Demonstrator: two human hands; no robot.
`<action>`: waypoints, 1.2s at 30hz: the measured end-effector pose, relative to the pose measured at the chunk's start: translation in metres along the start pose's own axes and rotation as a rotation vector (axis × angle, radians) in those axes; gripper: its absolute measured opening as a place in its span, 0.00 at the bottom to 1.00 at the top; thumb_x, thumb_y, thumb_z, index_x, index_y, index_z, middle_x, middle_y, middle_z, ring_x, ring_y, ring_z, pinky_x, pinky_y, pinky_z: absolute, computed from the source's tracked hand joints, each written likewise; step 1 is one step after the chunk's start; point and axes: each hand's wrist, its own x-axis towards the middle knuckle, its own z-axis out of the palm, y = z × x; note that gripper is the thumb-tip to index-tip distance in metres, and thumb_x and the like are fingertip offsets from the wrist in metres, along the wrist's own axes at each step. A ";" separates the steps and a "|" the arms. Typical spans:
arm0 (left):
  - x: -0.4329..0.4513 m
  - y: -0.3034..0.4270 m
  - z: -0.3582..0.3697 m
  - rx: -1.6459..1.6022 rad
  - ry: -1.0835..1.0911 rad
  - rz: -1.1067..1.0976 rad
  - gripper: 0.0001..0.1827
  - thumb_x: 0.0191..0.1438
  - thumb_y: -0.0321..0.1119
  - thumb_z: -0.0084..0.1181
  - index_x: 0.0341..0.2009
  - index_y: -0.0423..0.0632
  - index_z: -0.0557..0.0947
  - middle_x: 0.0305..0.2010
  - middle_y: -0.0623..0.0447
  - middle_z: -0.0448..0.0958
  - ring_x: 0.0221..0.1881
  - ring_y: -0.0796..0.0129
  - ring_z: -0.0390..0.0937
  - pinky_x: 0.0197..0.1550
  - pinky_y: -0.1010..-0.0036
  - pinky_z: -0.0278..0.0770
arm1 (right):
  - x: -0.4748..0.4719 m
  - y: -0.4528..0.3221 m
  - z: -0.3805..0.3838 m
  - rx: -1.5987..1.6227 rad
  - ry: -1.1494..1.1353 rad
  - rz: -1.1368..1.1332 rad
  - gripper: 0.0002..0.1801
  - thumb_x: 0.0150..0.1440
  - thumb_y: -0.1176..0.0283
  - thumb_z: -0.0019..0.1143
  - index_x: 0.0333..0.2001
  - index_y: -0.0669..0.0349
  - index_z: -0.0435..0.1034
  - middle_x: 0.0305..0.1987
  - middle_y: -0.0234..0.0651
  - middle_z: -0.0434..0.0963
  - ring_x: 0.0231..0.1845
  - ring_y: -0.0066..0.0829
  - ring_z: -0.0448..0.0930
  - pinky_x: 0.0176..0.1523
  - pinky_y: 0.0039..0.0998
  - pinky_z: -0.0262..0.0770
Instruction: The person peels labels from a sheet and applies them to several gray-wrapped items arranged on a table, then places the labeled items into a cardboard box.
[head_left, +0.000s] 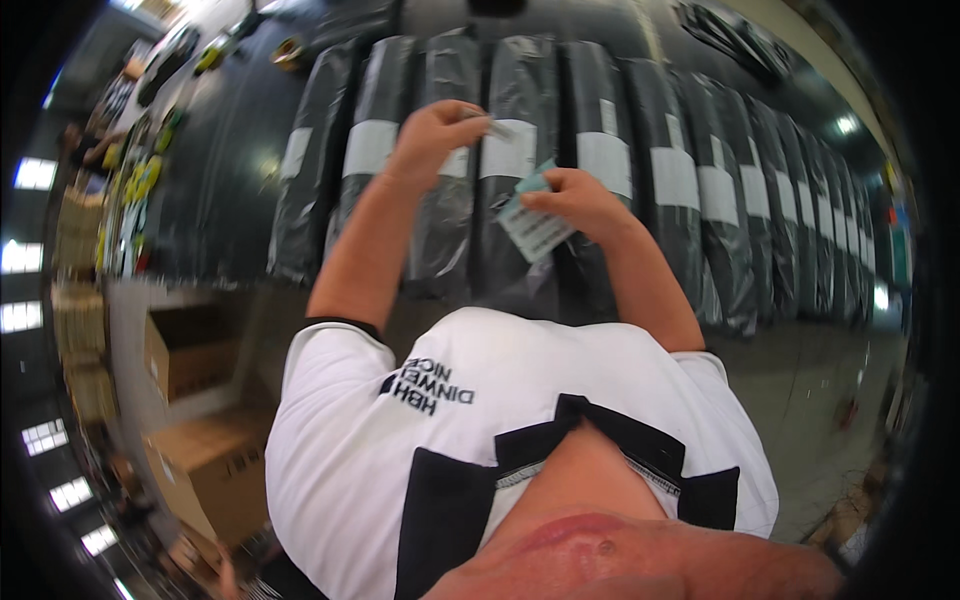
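Before me lies a row of long dark packages in clear plastic film (523, 82), side by side, several with white paper bands (604, 161) around or across them. My left hand (435, 139) pinches a small, thin, pale item (499, 129) between thumb and fingers, above the white band of a middle package; blur hides what it is. Closer to my body, my right hand (581, 199) grips a pale green sheet or stack of printed labels (536, 225) by its upper edge. The sheet hangs tilted over the same package and bears writing.
The packages rest on a dark table (217, 172). A roll of tape (288, 52) lies at its far left, with yellow-green items (142, 176) beyond. Cardboard boxes (217, 472) stand on the floor at left. Another person (90, 150) is at the far left. Dark bundled items (735, 41) lie at the upper right.
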 end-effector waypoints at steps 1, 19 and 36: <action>0.019 -0.002 -0.015 0.043 -0.117 -0.009 0.11 0.50 0.32 0.61 0.37 0.39 0.81 0.29 0.58 0.76 0.32 0.79 0.71 0.36 0.82 0.68 | 0.005 0.000 0.000 -0.081 0.022 -0.025 0.15 0.49 0.64 0.63 0.32 0.66 0.75 0.31 0.33 0.78 0.33 0.21 0.78 0.37 0.24 0.72; 0.194 -0.032 -0.021 0.805 -0.732 -0.049 0.11 0.49 0.30 0.61 0.38 0.42 0.79 0.33 0.56 0.77 0.36 0.76 0.72 0.42 0.77 0.70 | 0.073 0.005 0.004 -0.972 0.298 -0.301 0.17 0.49 0.59 0.58 0.36 0.62 0.75 0.55 0.31 0.73 0.57 0.36 0.70 0.56 0.33 0.70; 0.189 -0.054 -0.028 0.684 -0.673 -0.008 0.11 0.49 0.28 0.61 0.38 0.40 0.79 0.33 0.55 0.78 0.35 0.75 0.73 0.40 0.76 0.71 | 0.094 0.001 0.010 -1.079 0.403 -0.304 0.19 0.49 0.59 0.57 0.39 0.62 0.75 0.59 0.30 0.70 0.53 0.38 0.72 0.51 0.35 0.74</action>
